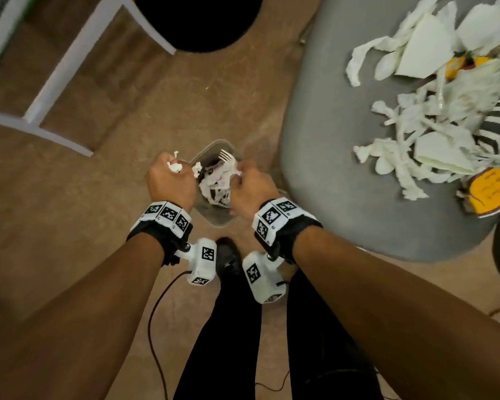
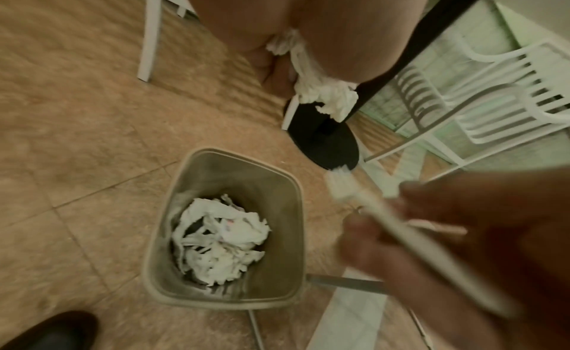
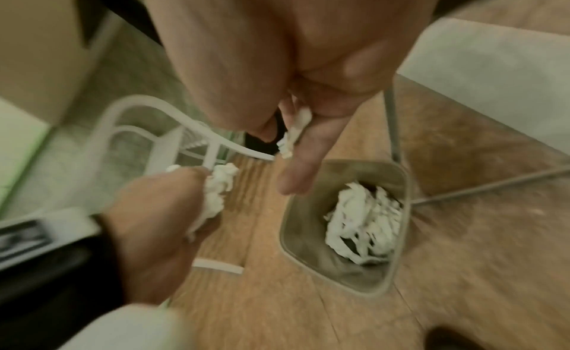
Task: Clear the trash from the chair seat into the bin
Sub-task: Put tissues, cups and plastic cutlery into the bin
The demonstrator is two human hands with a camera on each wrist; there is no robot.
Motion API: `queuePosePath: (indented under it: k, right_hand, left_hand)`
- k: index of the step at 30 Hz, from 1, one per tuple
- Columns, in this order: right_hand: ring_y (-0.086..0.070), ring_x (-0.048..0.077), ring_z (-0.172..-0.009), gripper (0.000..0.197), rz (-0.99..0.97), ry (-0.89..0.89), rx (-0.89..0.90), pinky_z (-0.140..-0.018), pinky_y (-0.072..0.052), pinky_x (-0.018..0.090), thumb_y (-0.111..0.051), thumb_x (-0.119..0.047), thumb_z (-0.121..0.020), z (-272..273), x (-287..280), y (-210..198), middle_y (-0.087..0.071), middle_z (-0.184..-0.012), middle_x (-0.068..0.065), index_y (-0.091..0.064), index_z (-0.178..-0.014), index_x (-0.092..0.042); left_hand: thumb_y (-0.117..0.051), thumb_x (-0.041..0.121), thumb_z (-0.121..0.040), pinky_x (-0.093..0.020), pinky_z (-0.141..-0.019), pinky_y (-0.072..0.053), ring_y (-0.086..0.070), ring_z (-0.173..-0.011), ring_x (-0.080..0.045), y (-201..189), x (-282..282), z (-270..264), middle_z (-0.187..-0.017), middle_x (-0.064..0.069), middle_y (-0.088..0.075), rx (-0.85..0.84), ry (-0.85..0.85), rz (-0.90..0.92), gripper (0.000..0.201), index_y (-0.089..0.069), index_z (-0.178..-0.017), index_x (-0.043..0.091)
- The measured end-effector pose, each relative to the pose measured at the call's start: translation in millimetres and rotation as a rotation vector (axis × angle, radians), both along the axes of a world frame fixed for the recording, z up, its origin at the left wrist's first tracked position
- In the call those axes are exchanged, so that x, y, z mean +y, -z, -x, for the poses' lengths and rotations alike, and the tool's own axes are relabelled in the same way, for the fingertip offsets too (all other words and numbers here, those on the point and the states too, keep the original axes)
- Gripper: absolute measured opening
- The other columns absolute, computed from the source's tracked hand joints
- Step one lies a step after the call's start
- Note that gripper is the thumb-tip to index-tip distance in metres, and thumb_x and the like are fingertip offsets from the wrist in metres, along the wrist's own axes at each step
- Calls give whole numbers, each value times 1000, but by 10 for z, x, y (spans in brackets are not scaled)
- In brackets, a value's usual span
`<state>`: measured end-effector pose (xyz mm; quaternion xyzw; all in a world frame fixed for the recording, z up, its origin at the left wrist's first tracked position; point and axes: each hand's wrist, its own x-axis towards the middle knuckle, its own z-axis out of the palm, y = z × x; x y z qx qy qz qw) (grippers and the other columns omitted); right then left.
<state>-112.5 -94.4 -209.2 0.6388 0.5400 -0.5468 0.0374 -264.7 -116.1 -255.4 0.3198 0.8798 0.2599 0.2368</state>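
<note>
A small grey bin [image 1: 214,217] stands on the floor, part full of crumpled white paper [image 2: 222,238]. My left hand [image 1: 171,180] hovers at its left rim, fist curled round a wad of white paper [image 1: 175,166] that hangs below the fingers [image 2: 327,96]. Over the bin's right side, my right hand [image 1: 248,183] grips a white plastic fork [image 1: 225,157] and pinches a paper scrap [image 3: 296,128]. To the right, the grey chair seat [image 1: 344,168] carries a pile of torn paper, plastic spoons and wrappers [image 1: 433,125].
White chair legs [image 1: 70,67] and a black round table base [image 1: 197,21] stand beyond the bin. My dark shoe [image 1: 228,258] is just behind it, with a cable [image 1: 156,313] trailing on the tiled floor. Yellow packets [image 1: 491,192] lie at the seat's right edge.
</note>
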Motion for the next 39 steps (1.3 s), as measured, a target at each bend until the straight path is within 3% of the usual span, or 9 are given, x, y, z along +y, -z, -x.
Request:
queuePosePath:
  k: [4,7,10,16,21,25,29,34,39]
  right_hand:
    - [-56,39,-122,43,198,-35,-50,-93,-45,37,-41,-34,-103,241,-211,340,-57,-138,19,-45,-139,-11]
    - [-66,36,-105,50,204,-13,-9,-91,-55,46,-41,-62,-83,306,-325,466,-68,-121,12,-55,-118,-29]
    - [-71,33,-94,53,183,6,54,-84,-58,52,-35,-73,-62,255,-397,732,-73,-105,7,-55,-97,-38]
    - [-74,30,-83,37,127,79,125,-80,-61,52,-41,-60,-80,180,-214,318,-75,-93,8,-57,-101,-33]
    - [-75,24,-77,19,64,159,215,-79,-62,49,-45,-38,-97,-141,-32,64,-76,-91,4,-59,-104,-25]
    - [-74,29,-78,13,57,245,342,-75,-63,46,-49,-28,-101,-570,159,-166,-74,-90,7,-60,-94,-25]
    - [-67,26,-66,13,-40,344,406,-65,-60,40,-52,-23,-100,-1217,460,-369,-68,-80,8,-60,-90,-19]
    - [-69,23,-63,14,-247,410,213,-61,-60,39,-53,-26,-97,-2392,768,-455,-73,-83,11,-63,-94,-16]
    - [-72,22,-72,18,-293,466,103,-72,-62,49,-55,-39,-89,-3234,935,-515,-73,-85,-1,-65,-94,-25]
  left_hand:
    - [-57,9,-86,-33,-56,-39,-50,-63,-24,172,-219,285,-68,-10,-54,-42,96,53,11,-55,-75,6]
    - [-65,23,-87,-37,-62,-50,-60,-69,-27,261,-265,273,-75,-11,-64,-105,172,87,19,-60,-82,5]
    - [-71,43,-83,-29,-65,-43,-60,-79,-22,333,-255,157,-90,-6,-66,-201,240,146,34,-56,-93,13]
    - [-72,54,-78,-30,-93,-48,-57,-108,-17,346,-155,65,-129,-3,-54,-225,275,184,62,-52,-125,19]
    - [-55,31,-96,-29,-87,-42,-60,-113,-30,173,17,34,-120,-9,-66,-156,328,310,44,-51,-135,12]
    - [-55,21,-94,-35,-90,-54,-67,-92,-24,88,196,-127,-103,-3,-72,-161,361,284,28,-57,-122,20]
    - [-51,13,-91,-35,-83,-55,-67,-87,-23,-117,583,-660,-92,-1,-71,-105,502,143,23,-62,-109,21]
    - [-51,19,-88,-39,-80,-55,-63,-77,-20,-338,1222,-1751,-86,5,-67,-111,674,-29,21,-62,-105,24]
    - [-56,14,-86,-41,-101,-44,-49,-118,-27,-610,1789,-2745,-127,-7,-51,135,1113,-52,54,-41,-138,17]
